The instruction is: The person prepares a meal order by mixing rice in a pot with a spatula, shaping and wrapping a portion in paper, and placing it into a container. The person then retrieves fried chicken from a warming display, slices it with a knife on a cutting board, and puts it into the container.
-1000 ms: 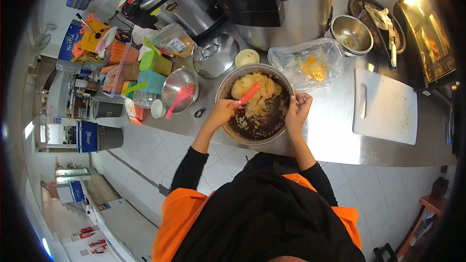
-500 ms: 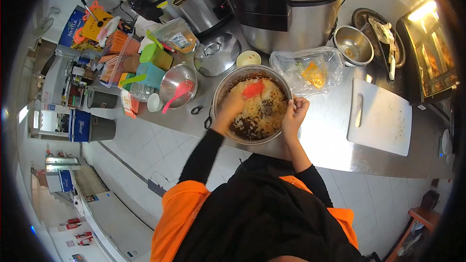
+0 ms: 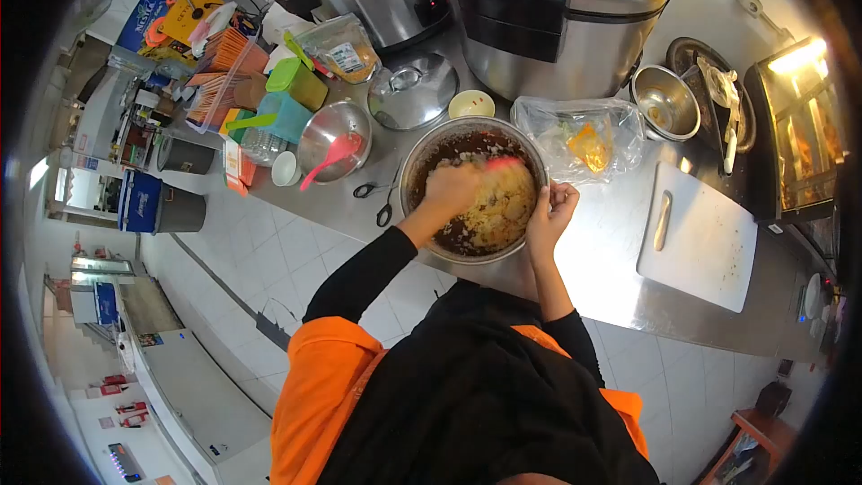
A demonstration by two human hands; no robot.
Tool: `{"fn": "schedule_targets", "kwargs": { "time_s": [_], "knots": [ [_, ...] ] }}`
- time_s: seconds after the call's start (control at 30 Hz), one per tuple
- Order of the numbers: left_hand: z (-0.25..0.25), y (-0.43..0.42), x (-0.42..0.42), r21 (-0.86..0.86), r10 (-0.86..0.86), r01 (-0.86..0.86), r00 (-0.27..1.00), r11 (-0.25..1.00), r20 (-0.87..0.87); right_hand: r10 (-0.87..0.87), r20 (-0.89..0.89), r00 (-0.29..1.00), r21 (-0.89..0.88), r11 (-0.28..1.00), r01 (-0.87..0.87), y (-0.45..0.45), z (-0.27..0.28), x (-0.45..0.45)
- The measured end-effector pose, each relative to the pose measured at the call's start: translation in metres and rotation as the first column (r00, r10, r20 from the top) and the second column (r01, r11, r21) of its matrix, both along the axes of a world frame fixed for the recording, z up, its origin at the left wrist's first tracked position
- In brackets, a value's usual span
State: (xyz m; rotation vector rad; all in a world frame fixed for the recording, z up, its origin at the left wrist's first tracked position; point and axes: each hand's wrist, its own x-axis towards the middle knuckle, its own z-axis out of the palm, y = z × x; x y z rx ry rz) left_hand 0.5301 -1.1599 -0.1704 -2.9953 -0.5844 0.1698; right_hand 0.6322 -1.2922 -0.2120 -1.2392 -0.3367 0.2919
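Note:
A round metal bowl (image 3: 407, 162) on the counter holds rice mixed with dark bits (image 3: 503, 208). Inside it, my left hand (image 3: 452, 190) is closed around a red spatula, whose red blade (image 3: 505, 163) shows blurred at the far side of the rice. Its handle is hidden by my fingers. My right hand (image 3: 552, 218) grips the bowl's right rim, thumb at the edge and fingers curled outside. A small yellow bowl (image 3: 471, 104) stands just behind, and a clear plastic bag with orange food (image 3: 588, 148) lies to the right.
Scissors (image 3: 382, 202) and a steel bowl (image 3: 314, 139) with a pink ladle (image 3: 334, 159) are at left. Behind stand a metal lid (image 3: 413, 90) and two large cookers (image 3: 557, 45). A white cutting board (image 3: 700, 242) with a knife (image 3: 663, 220) lies right, near a lit display case (image 3: 799, 135).
My left hand has moved deeper into the bowl, and the spatula's blade has shifted right. The rice is pushed more to the right side. My right hand keeps its hold; the camera view has tilted slightly.

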Motion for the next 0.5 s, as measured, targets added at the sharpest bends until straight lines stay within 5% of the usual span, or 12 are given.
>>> {"fn": "schedule_targets", "kwargs": {
  "time_s": [0.07, 0.17, 0.27, 0.37, 0.5],
  "knots": [
    [0.013, -0.005, 0.002, -0.127, -0.237, 0.231, 0.971, 0.965, -0.032, -0.009, 0.009, 1.0, 0.013, 1.0, 0.009, 0.002, -0.002, 0.006],
    [0.054, 0.027, 0.004, -0.168, -0.327, 0.299, 0.927, 0.94, -0.185, 0.055, -0.001, 0.998, 0.024, 0.998, -0.055, 0.0, -0.003, 0.011],
    [0.043, 0.044, 0.01, 0.338, -0.351, 0.32, 0.936, 0.885, 0.033, 0.084, -0.098, 0.992, 0.101, 0.992, -0.074, -0.001, 0.009, 0.007],
    [0.052, 0.036, -0.013, 0.034, -0.062, 0.089, 0.88, 0.995, -0.471, 0.034, -0.081, 0.996, 0.117, 0.993, -0.025, 0.001, 0.007, 0.005],
    [0.046, -0.01, -0.042, -0.38, -0.215, 0.021, 0.853, 0.925, -0.476, 0.029, -0.092, 0.995, 0.114, 0.993, -0.018, 0.001, 0.005, 0.004]
  ]
}}
